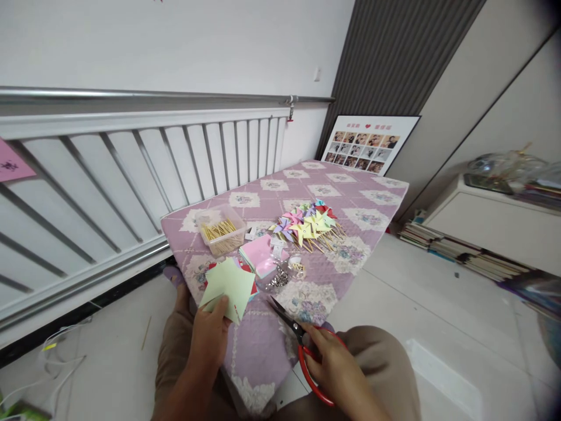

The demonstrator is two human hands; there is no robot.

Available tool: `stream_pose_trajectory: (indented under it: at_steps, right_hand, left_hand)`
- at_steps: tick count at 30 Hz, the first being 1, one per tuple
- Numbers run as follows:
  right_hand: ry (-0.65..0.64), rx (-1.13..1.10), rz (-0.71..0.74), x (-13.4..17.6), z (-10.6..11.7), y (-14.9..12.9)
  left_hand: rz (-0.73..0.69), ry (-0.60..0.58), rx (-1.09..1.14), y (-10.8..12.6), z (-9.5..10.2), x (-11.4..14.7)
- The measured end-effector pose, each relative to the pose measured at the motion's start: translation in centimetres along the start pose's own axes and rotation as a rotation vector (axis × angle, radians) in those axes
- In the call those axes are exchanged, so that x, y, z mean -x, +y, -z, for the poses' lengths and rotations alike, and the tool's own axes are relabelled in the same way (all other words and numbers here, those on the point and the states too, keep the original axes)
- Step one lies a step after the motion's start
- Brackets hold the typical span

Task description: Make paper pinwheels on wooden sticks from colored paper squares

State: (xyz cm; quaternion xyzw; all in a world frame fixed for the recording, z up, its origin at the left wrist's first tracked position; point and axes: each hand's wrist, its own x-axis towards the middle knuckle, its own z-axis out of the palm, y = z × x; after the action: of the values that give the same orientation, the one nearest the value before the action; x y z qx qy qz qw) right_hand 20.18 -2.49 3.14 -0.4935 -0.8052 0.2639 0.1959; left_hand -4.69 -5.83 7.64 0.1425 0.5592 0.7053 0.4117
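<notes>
A pale green paper square (232, 283) is pinched in my left hand (210, 336), thumb on top, with a cut visible near the thumb. Under and behind it, red and blue papers (254, 286) show at the edges. My right hand (326, 354) grips red-handled scissors (287, 318); the blades point up and left, toward the paper but apart from it. Just beyond lie a stack of pink paper (258, 252), a bag of small metal fasteners (279, 278) and a small container of pale bits (297, 268).
Finished paper pinwheels (309, 222) on sticks lie in a heap mid-table. A clear plastic box (221, 228) of wooden sticks stands at the left on the purple patterned tablecloth (258, 333). A photo board (368, 143) leans at the back, and a radiator (131, 169) runs along the wall.
</notes>
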Motion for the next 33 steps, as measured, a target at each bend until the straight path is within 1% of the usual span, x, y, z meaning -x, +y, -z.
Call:
stream_pose_trajectory:
  at_steps: [3,7,10,15,19,23,27,30,33]
  right_hand:
    - [-0.074,0.173,-0.008,-1.0,-0.8,-0.9]
    - [-0.148,0.318,-0.093,-2.4,-2.1,-1.9]
    - [-0.176,0.336,-0.113,-3.0,-2.4,-2.1]
    - [-0.206,0.276,-0.118,-3.3,-2.4,-1.8]
    - [-0.19,0.286,-0.117,-3.3,-2.8,-1.8]
    - [-0.115,0.285,-0.085,-3.3,-3.8,-1.7]
    - [-0.052,0.264,-0.083,-3.4,-4.8,-1.2]
    - [-0.045,0.265,-0.085,-3.7,-5.0,-1.1]
    - [-0.049,0.292,-0.114,-4.2,-5.1,-1.4]
  left_hand:
    - [0.019,-0.049,0.068,-1.3,0.2,-0.4]
    - [0.029,-0.093,0.066,-2.2,0.6,-0.7]
    - [0.044,-0.098,0.106,-2.2,0.8,-0.8]
    - [0.059,-0.057,0.123,-2.1,0.9,-0.9]
    - [0.077,-0.061,0.135,-2.0,0.9,-1.0]
    - [0.093,-0.051,0.158,-1.9,1.0,-1.1]
    - [0.09,-0.018,0.193,-2.0,1.5,-1.5]
    - [0.08,0.014,0.228,-2.3,1.9,-1.8]
    - [0.085,-0.01,0.23,-2.5,2.0,-1.8]
